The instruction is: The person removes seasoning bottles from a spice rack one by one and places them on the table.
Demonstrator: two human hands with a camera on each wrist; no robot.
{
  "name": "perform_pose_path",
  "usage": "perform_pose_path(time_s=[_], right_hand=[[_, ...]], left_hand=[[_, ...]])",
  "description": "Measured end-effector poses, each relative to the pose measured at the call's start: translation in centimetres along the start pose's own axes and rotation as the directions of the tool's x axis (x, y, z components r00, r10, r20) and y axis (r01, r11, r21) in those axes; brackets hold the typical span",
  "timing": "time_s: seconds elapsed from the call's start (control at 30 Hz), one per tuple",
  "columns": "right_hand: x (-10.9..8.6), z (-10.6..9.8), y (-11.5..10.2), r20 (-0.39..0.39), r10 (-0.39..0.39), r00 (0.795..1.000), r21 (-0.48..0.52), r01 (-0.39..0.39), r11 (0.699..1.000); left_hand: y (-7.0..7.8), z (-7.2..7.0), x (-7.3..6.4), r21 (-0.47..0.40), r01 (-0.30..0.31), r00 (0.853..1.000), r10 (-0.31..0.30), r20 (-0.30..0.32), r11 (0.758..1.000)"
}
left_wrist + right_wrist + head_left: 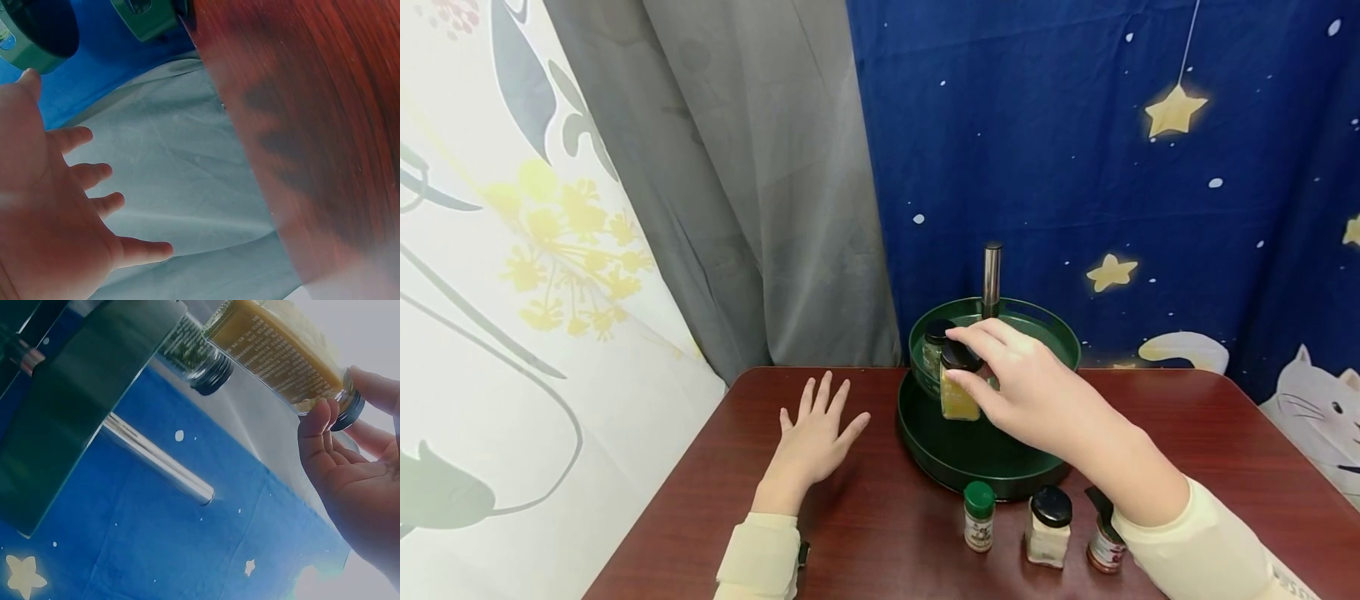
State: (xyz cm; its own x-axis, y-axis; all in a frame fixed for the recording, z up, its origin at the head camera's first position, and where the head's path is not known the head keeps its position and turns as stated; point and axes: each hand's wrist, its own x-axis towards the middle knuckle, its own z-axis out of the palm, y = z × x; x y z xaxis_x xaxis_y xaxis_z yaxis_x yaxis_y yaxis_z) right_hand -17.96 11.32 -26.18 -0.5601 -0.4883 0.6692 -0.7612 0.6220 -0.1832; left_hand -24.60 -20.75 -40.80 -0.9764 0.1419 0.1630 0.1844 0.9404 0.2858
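Observation:
My right hand pinches a glass spice jar of yellow powder by its black lid. In the head view it hangs in front of the upper tier of a green two-tier tray. Another black-lidded jar, with dark green contents, stands in that upper tier; the right wrist view shows this herb jar beside the yellow spice jar. My left hand is over the table left of the tray, fingers spread, holding nothing. Its palm shows in the left wrist view.
Before the tray stand a small green-capped shaker, a black-lidded jar of pale powder and a red-labelled jar, partly behind the right sleeve. A metal post rises from the tray. Curtains hang behind the brown table.

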Motion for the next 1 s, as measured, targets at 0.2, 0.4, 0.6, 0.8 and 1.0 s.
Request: perform_pose_path(time_s=[0.2,0.4,0.6,0.8,1.0], right_hand=[[-0.5,0.6,-0.6,0.001,-0.030,1.000,0.008,0.030,1.000],[-1.0,1.2,-1.2,0.014,-0.025,1.000,0.037,0.024,0.999],[-1.8,2.1,-1.7,0.020,-0.026,0.999,0.090,0.024,0.996],[-2.8,2.9,-2.2,0.053,0.013,0.999,0.142,-0.020,0.990],[-3.6,3.7,-2.6,0.075,0.051,0.996,0.161,-0.063,0.985]], left_hand=[[0.0,-0.1,0.1,0.001,0.001,1.000,-0.001,-0.013,1.000],[0.2,-0.1,0.4,0.003,-0.001,1.000,0.001,-0.009,1.000],[0.6,0.1,0.4,0.000,-0.004,1.000,0.004,-0.006,1.000],[0.7,0.6,0.3,-0.019,0.004,1.000,-0.004,0.000,1.000],[0.5,0.8,0.4,-0.031,0.011,1.000,-0.011,-0.014,0.999]])
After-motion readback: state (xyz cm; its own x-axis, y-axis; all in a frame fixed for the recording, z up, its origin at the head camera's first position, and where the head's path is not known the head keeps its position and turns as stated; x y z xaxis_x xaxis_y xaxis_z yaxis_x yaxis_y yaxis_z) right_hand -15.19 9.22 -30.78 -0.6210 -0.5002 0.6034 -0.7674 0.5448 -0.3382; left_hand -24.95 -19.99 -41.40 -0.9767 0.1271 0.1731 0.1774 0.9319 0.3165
